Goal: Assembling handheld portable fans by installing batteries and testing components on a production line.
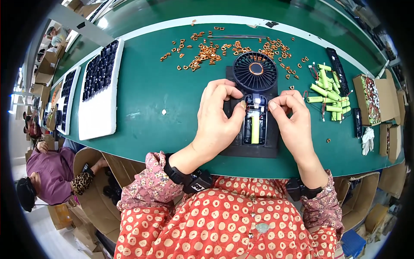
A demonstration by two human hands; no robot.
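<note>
A black handheld fan lies on a black mat, its round grille away from me and its handle housing open toward me. Inside the housing sits a light-green battery cell, with a small pale circuit board and thin wires above it. My left hand is closed at the housing's upper left edge, thumb tip touching beside the board. At the opposite edge, my right hand has thumb and forefinger pinched together; whatever they hold is too small to make out.
Copper-coloured small parts lie scattered beyond the fan. To the right are a heap of wired green cells, a black strip, a carton and a white glove. White foam trays with black parts stand left. A co-worker sits at left.
</note>
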